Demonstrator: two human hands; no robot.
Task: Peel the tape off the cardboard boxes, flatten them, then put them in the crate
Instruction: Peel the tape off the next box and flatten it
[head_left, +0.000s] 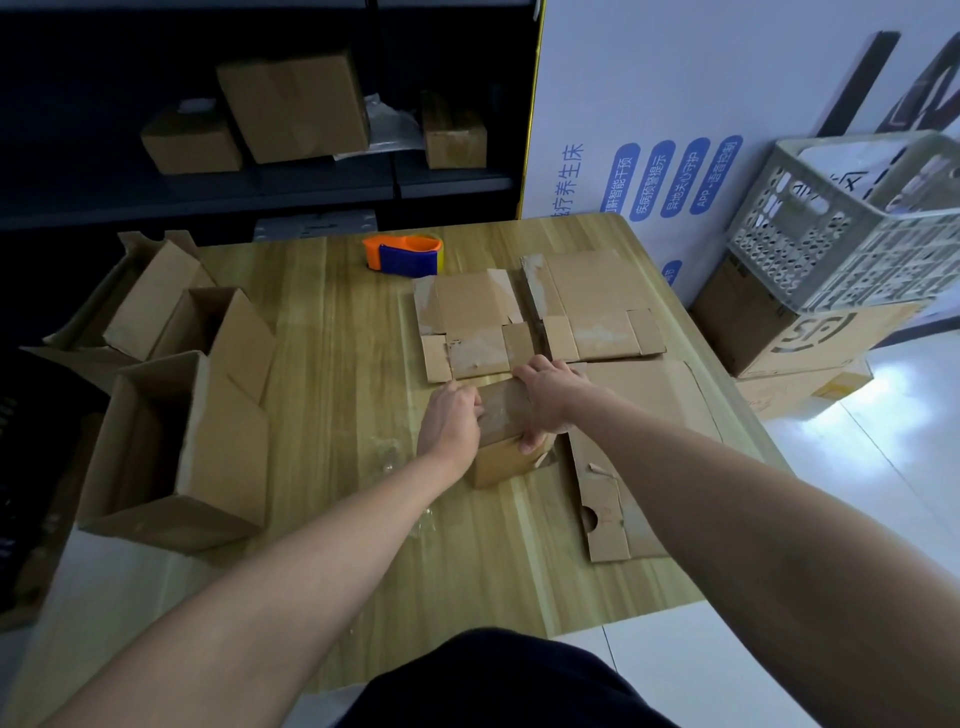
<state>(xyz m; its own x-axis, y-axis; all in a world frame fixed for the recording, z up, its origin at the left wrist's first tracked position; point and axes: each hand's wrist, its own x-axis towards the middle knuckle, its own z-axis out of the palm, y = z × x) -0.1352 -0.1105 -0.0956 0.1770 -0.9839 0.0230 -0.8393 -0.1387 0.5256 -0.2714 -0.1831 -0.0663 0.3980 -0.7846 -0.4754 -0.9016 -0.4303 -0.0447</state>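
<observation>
A small taped cardboard box (500, 457) stands on the wooden table (332, 332) near its middle. My left hand (451, 418) grips its left side, fingers curled at the top edge. My right hand (546, 397) lies over its top with the thumb down the front face. Glossy tape covers the top between my hands. Two flattened boxes (470, 325) (592, 301) lie just beyond it. A larger flattened box (639, 447) lies at the right. The grey crate (852, 228) sits on stacked boxes right of the table.
Two open upright boxes (176, 447) (208, 322) stand at the table's left edge. An orange and blue tape dispenser (404, 254) sits at the far side. Crumpled clear tape (387, 452) lies by my left wrist. Shelves behind hold more boxes (293, 104).
</observation>
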